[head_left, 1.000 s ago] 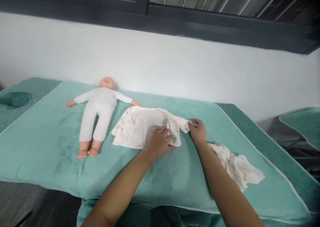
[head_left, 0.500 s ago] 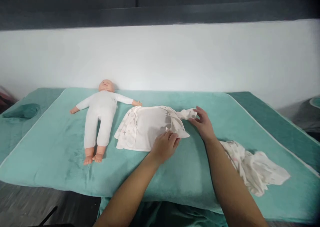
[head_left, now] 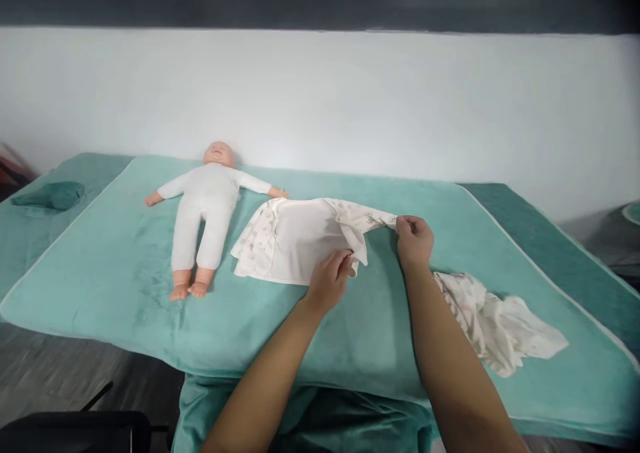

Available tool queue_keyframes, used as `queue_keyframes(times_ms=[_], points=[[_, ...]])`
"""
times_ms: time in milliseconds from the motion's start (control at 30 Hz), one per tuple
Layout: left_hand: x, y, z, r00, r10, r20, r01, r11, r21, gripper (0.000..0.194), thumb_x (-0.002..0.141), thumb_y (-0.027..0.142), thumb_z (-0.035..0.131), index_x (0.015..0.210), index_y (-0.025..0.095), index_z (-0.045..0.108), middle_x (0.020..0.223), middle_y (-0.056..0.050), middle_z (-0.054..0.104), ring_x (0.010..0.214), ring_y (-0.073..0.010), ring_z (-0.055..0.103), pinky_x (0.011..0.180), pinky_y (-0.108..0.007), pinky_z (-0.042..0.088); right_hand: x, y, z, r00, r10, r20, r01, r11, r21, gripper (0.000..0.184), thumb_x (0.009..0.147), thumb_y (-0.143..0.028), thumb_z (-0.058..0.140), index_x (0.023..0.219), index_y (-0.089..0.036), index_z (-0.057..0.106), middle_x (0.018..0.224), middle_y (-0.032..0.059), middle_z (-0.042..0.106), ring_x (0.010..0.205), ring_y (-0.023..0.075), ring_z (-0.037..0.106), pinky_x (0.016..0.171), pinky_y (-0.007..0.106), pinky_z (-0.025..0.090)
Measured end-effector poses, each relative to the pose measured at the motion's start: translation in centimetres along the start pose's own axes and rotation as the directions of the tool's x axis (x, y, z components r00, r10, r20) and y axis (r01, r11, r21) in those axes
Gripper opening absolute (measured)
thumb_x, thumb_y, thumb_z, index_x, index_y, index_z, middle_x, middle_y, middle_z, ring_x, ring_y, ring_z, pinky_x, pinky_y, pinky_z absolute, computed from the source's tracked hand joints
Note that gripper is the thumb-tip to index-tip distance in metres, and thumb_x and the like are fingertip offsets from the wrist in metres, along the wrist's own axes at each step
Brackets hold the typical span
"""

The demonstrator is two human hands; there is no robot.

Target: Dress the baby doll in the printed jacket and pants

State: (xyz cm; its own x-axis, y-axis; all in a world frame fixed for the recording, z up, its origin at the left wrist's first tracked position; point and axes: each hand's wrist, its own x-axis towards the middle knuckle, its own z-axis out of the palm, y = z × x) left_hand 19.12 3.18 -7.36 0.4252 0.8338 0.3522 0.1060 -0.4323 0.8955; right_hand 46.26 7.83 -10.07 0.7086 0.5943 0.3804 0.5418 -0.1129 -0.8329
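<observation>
A small white baby shirt (head_left: pixel 305 236) with a printed pattern lies spread open on the green bed cover, its plain inner side facing up. My right hand (head_left: pixel 415 240) is closed on the end of its right-hand sleeve, which stretches out taut. Lower down, my left hand (head_left: pixel 331 280) pinches the shirt's front edge near the bottom right. To the left a baby doll (head_left: pixel 206 196) in a white body lies on its back, arms spread; one of its hands reaches close to the shirt's upper edge.
A crumpled white printed garment (head_left: pixel 505 323) lies at the right, beside my right forearm. The green bed cover (head_left: pixel 100 273) has a face hole (head_left: pixel 50 196) at its left end. Behind stands a white wall (head_left: pixel 320 100). A black chair (head_left: pixel 75 432) is at the lower left.
My right hand has closed on the sleeve end and pulled it out to the right, so the sleeve is now straighter. My left hand has lifted the front edge slightly. The view has tilted down.
</observation>
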Motion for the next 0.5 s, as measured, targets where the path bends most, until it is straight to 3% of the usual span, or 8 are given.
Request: queue_keyframes(times_ms=[100, 167, 333, 500], points=[[-0.2, 0.2, 0.5, 0.995, 0.087, 0.049, -0.087, 0.996, -0.001, 0.032, 0.107, 0.037, 0.037, 0.113, 0.020, 0.063, 0.133, -0.010, 0.068, 0.115, -0.0184, 0.067, 0.100, -0.034, 0.054, 0.0, -0.7, 0.1, 0.998, -0.008, -0.065, 0.008, 1.000, 0.005, 0.033, 0.082, -0.047, 0.058, 0.091, -0.017, 0.069, 0.083, 0.0051, 0.066, 0.081, 0.0219, 0.059, 0.086, 0.042, 0.051], [-0.3, 0.4, 0.6, 0.980, 0.154, 0.126, -0.164, 0.983, 0.077, 0.030, 0.107, 0.036, 0.039, 0.111, 0.021, 0.064, 0.141, -0.009, 0.065, 0.128, -0.0199, 0.063, 0.109, -0.037, 0.051, 0.0, -1.2, 0.2, 0.993, -0.047, -0.111, 0.051, 0.998, 0.031, 0.031, 0.084, -0.046, 0.057, 0.091, -0.017, 0.068, 0.087, 0.0050, 0.066, 0.085, 0.0215, 0.060, 0.089, 0.041, 0.050], [-0.4, 0.9, 0.7, 0.938, 0.193, 0.287, -0.266, 0.933, 0.241, 0.028, 0.106, 0.034, 0.042, 0.110, 0.022, 0.067, 0.141, -0.007, 0.067, 0.139, -0.0202, 0.056, 0.114, -0.041, 0.048, 0.0, -1.5, 0.7, 0.983, 0.080, -0.164, -0.021, 0.941, 0.337, 0.031, 0.081, -0.048, 0.063, 0.094, -0.020, 0.064, 0.082, 0.0015, 0.061, 0.078, 0.0195, 0.060, 0.081, 0.040, 0.054], [-0.3, 0.7, 0.8, 0.936, 0.162, 0.312, -0.262, 0.913, 0.311, 0.029, 0.106, 0.036, 0.044, 0.112, 0.021, 0.067, 0.130, -0.006, 0.073, 0.134, -0.0193, 0.060, 0.114, -0.038, 0.047, 0.5, -0.7, 0.3, 0.978, 0.192, -0.079, -0.124, 0.845, 0.521, 0.021, 0.080, -0.040, 0.063, 0.092, -0.024, 0.057, 0.087, 0.0025, 0.064, 0.071, 0.0174, 0.059, 0.072, 0.038, 0.057]])
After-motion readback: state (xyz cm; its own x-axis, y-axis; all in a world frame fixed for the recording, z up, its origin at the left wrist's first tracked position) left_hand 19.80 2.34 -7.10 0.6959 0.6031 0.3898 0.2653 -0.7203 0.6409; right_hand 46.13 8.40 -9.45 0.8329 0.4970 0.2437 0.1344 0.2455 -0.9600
